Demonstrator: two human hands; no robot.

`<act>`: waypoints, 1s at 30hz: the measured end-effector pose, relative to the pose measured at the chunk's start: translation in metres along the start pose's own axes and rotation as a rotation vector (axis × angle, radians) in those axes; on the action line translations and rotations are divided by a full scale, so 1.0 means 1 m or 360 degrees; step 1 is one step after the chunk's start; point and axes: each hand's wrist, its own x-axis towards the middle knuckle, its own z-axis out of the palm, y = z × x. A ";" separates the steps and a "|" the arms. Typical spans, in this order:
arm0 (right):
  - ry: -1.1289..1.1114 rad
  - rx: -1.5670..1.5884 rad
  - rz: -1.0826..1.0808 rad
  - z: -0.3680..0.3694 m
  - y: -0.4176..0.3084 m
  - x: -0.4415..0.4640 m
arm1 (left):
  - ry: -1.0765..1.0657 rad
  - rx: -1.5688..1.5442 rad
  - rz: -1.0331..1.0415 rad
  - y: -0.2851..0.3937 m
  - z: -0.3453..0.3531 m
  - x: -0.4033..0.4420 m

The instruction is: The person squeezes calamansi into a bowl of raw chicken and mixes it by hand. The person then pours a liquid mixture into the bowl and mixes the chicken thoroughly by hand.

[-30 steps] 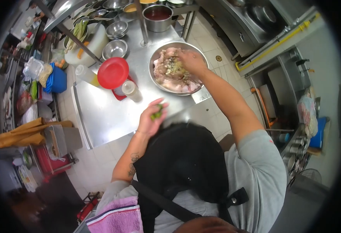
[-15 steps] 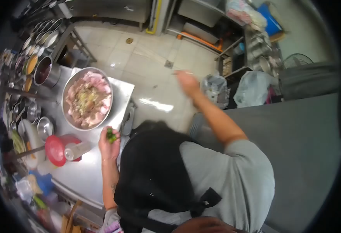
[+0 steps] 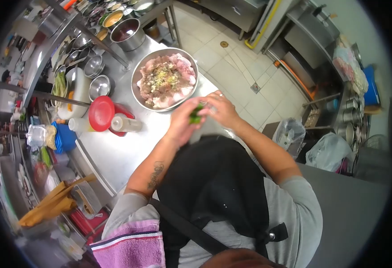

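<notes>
The left hand (image 3: 182, 123) is positioned between the bowl (image 3: 135, 87) and the apron (image 3: 214, 178). Its fingers are curled inward and hold the greens (image 3: 196, 117). The right hand (image 3: 220, 109) meets the left at the greens. Its fingers are bent and close together; whether they grip the greens or only touch them cannot be told.

The greens are located just beside the near rim of the bowl, on its right side in the view. The bowl rests on the counter (image 3: 120, 154) and contains raw meat (image 3: 160, 91) with a chopped topping (image 3: 167, 80) over the middle.

To the left of the hands, a clear bottle (image 3: 128, 124) stands next to a red dish (image 3: 101, 113). A pot (image 3: 127, 36) of dark red contents is located beyond the bowl.
</notes>
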 end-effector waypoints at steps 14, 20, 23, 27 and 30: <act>-0.0155 0.0229 0.0198 0.038 0.019 0.088 | 0.0458 -0.0151 0.0433 -0.008 -0.082 -0.078; -0.0255 0.0139 0.0000 0.057 0.052 0.137 | 0.0649 -0.0298 0.0572 -0.028 -0.125 -0.115; -0.0317 0.0571 0.0179 0.075 0.066 0.153 | 0.0752 -0.0389 0.0624 -0.038 -0.140 -0.125; -0.0298 0.1741 0.0757 0.089 0.045 0.164 | 0.0804 -0.0465 0.0675 -0.043 -0.149 -0.135; -0.0287 0.2023 0.0861 0.097 0.043 0.171 | 0.0846 -0.0483 0.0684 -0.048 -0.154 -0.139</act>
